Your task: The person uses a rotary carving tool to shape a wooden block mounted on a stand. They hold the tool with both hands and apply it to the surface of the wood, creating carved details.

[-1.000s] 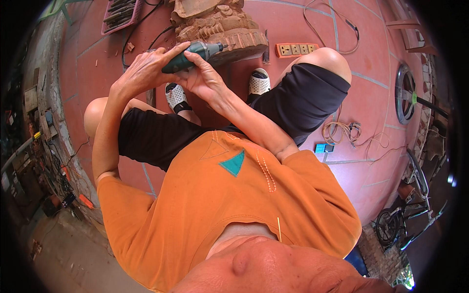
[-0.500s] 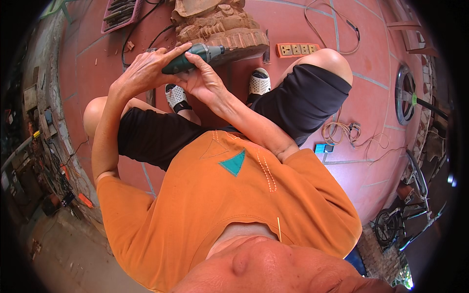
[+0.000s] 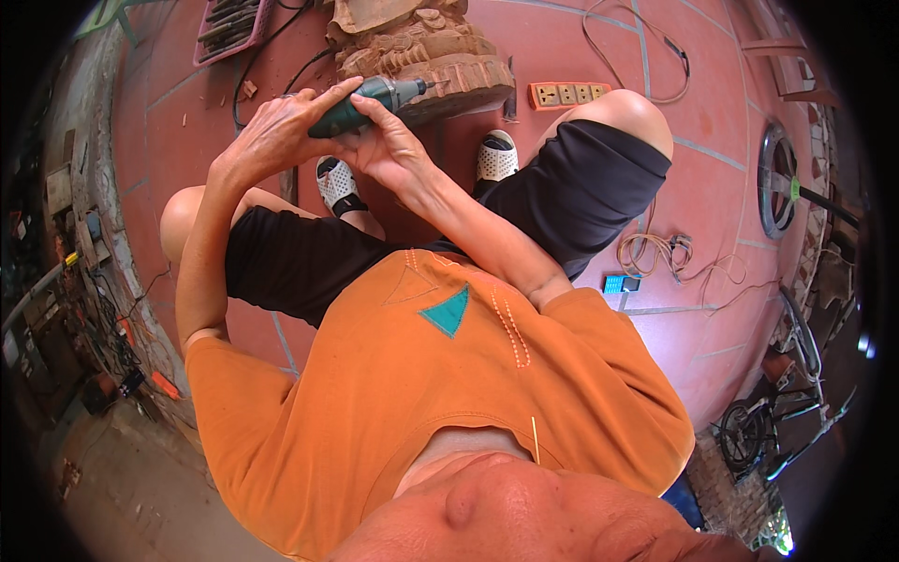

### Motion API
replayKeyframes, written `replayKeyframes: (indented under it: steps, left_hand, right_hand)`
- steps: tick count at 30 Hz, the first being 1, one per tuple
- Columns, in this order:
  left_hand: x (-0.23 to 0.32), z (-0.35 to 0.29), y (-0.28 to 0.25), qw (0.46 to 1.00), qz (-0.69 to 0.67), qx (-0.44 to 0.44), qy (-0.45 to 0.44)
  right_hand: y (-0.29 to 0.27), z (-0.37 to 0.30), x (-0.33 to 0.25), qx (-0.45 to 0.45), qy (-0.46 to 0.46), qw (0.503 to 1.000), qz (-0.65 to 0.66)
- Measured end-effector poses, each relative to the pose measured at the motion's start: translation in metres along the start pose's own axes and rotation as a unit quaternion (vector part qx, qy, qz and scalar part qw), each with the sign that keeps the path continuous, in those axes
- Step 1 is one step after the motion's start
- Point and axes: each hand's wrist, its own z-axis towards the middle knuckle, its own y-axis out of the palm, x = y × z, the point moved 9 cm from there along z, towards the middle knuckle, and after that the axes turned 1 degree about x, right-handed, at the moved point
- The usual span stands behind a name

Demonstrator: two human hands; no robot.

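Observation:
A dark green handheld rotary tool lies across both my hands, its thin bit pointing right at the carved brown wooden piece. My left hand is wrapped over the tool's rear part, index finger stretched along its top. Beneath and beside the body, my right hand grips it with the thumb near the front end. The bit's tip is at the ridged lower edge of the carving; whether it touches cannot be made out. Some fingers are hidden behind the tool.
An orange power strip lies right of the carving. Cables coil beside a blue phone on the red tiles. A pink basket holding several dark tools stands far left. My sandalled feet are below the carving.
The tool's front end has shifted slightly up and left, and its thin bit shows more plainly. Both hands keep their hold, and my right knee has moved a little.

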Motion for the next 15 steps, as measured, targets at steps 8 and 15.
replayKeyframes:
  steps: [8, 15]
  left_hand:
    - [-0.001, 0.0012, -0.0022, 1.0, 0.005, -0.003, -0.015]
    - [-0.0012, 0.0019, -0.0026, 1.0, 0.012, -0.003, -0.023]
  right_hand:
    - [-0.0025, 0.0066, -0.0039, 0.017, -0.001, 0.999, -0.029]
    - [-0.0017, 0.0099, -0.0073, 0.004, -0.011, 0.999, -0.03]
